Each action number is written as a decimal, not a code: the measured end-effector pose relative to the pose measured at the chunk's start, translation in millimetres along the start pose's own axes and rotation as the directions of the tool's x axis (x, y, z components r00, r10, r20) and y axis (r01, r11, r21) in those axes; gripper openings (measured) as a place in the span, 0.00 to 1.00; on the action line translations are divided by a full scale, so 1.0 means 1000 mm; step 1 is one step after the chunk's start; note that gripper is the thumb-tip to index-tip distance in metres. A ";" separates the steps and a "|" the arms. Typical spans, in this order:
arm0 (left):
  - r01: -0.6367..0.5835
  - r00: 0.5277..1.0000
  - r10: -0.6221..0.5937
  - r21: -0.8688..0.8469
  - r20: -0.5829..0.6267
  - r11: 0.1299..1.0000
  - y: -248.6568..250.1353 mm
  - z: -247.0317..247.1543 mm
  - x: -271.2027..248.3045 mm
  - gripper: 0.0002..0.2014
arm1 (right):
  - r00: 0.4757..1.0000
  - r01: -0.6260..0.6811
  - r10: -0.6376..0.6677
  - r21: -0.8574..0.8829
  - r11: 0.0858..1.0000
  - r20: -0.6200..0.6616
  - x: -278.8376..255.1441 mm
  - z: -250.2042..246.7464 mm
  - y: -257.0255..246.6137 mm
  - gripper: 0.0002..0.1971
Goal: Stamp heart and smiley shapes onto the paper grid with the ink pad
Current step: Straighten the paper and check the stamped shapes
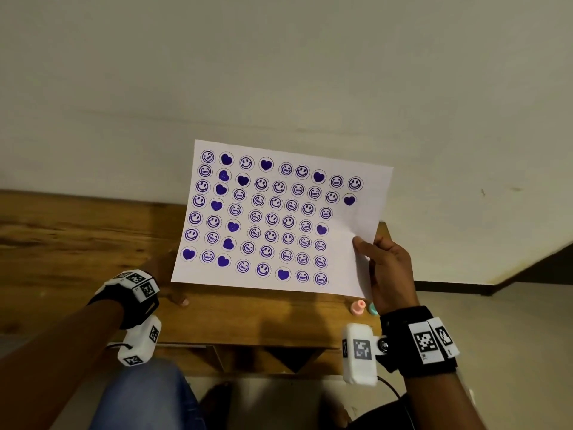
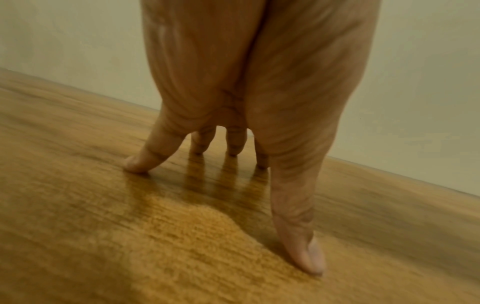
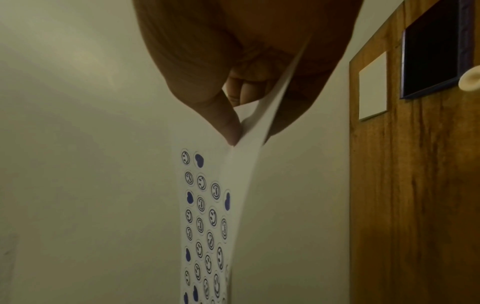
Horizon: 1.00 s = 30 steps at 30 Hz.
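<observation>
The paper grid (image 1: 279, 212), covered with purple smileys and hearts, is lifted off the wooden table (image 1: 77, 237) and held up facing the camera. The right hand (image 1: 387, 268) pinches its right edge between thumb and fingers. The left hand (image 2: 233, 92) holds nothing, its spread fingertips (image 2: 135, 162) resting on the tabletop. A pink stamp (image 1: 358, 306) and a teal stamp (image 1: 373, 308) stand near the right wrist.

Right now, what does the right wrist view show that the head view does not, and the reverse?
Only the right wrist view: a dark blue-framed ink pad and a white card on the wooden table.

Only the head view: the left hand resting on the table, and pink and teal stamps.

Both: the right hand pinching the stamped paper, lifted off the table.
</observation>
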State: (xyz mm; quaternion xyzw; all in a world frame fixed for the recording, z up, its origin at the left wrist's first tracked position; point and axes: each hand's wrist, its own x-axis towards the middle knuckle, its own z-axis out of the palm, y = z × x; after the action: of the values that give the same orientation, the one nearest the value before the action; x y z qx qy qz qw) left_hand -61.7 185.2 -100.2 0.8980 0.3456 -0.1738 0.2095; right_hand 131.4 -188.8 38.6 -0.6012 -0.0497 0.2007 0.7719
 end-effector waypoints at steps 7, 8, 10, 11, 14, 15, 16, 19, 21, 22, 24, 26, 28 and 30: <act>-0.068 0.995 0.071 -0.048 0.073 0.997 0.011 -0.004 -0.010 0.58 | 0.988 0.004 -0.078 -0.474 0.880 -0.135 0.023 0.007 0.037 0.08; -0.054 0.996 0.056 -0.031 0.072 0.998 0.013 -0.005 -0.012 0.54 | 0.989 -0.001 -0.087 -0.588 0.809 -0.122 0.029 0.009 0.047 0.06; 0.000 0.998 0.003 -0.044 0.059 0.999 0.016 -0.005 -0.015 0.53 | 0.994 -0.024 -0.063 -0.738 0.675 -0.091 0.035 0.015 0.063 0.09; 0.009 0.997 -0.004 -0.073 0.076 0.997 0.014 -0.005 -0.014 0.59 | 0.995 -0.040 -0.043 -0.774 0.631 -0.086 0.037 0.019 0.070 0.11; 0.019 0.993 -0.011 -0.068 0.116 0.998 0.004 -0.002 -0.006 0.71 | 0.996 -0.085 0.012 -0.837 0.540 -0.093 0.038 0.032 0.081 0.15; 0.024 0.992 -0.017 -0.057 0.126 0.998 0.007 -0.004 -0.008 0.72 | 0.994 -0.101 0.029 -0.842 0.530 -0.102 0.039 0.035 0.084 0.17; 0.025 0.993 -0.020 -0.041 0.120 0.999 0.009 -0.005 -0.010 0.71 | 0.992 -0.120 0.039 -0.844 0.522 -0.117 0.040 0.037 0.087 0.19; 0.047 0.995 -0.043 -0.041 0.088 0.998 0.012 -0.004 -0.011 0.64 | 0.988 -0.147 0.042 -0.855 0.497 -0.146 0.039 0.039 0.090 0.24; 0.051 0.995 -0.047 -0.054 0.083 0.997 0.012 -0.004 -0.010 0.65 | 0.989 -0.146 0.041 -0.867 0.477 -0.144 0.039 0.038 0.089 0.25; 0.053 0.995 -0.049 -0.055 0.082 0.997 0.011 -0.003 -0.009 0.65 | 0.988 -0.149 0.046 -0.871 0.468 -0.144 0.040 0.038 0.090 0.26; 0.055 0.995 -0.050 -0.066 0.081 0.996 0.008 -0.002 -0.009 0.65 | 0.988 -0.151 0.062 -0.892 0.427 -0.138 0.042 0.035 0.091 0.26; 0.040 0.997 -0.035 -0.079 0.073 0.996 0.008 -0.001 -0.009 0.65 | 0.988 -0.151 0.079 -0.923 0.353 -0.132 0.043 0.032 0.091 0.27; 0.042 0.998 -0.038 -0.065 0.056 0.997 0.008 -0.001 -0.010 0.63 | 0.990 -0.137 0.071 -0.945 0.297 -0.121 0.043 0.030 0.090 0.28; 0.042 0.998 -0.039 -0.057 0.051 0.997 0.008 0.000 -0.009 0.62 | 0.993 -0.114 0.042 -0.963 0.243 -0.106 0.042 0.028 0.089 0.26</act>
State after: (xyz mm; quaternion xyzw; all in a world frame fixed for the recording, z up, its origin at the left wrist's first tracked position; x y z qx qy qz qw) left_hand -62.2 175.2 -94.0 0.8798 0.3632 -0.1903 0.2406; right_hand 138.7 -130.3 -45.5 -0.9553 -0.1100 0.1482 0.2310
